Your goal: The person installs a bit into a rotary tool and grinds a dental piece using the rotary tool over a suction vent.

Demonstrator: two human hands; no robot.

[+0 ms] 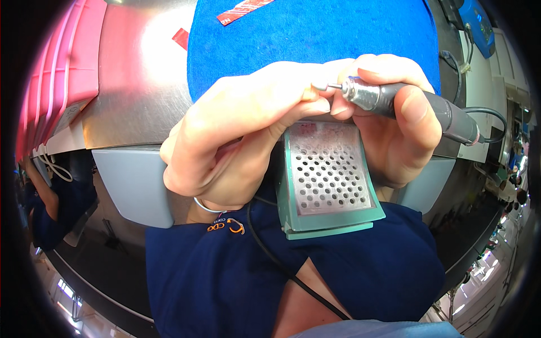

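My right hand (394, 143) grips a rotary handpiece (449, 116), dark grey with a silver collar and a thin metal bit at its tip. The tool points left, and its bit reaches the fingertips of my left hand (236, 121). Those fingertips are pinched together against the right hand's fingers; anything held between them is too small or hidden to make out. Just below both hands stands a green-framed box with a perforated metal plate (329, 174) on top. A thin bracelet (207, 207) circles my left wrist.
Beyond my hands a blue cloth (315, 34) covers part of the metal worktop (127, 107). Red printed strips (242, 11) lie on and beside it. Ribbed pink bins (59, 79) stand at left, a blue device (478, 22) at far right. The handpiece's black cord (499, 115) loops rightward.
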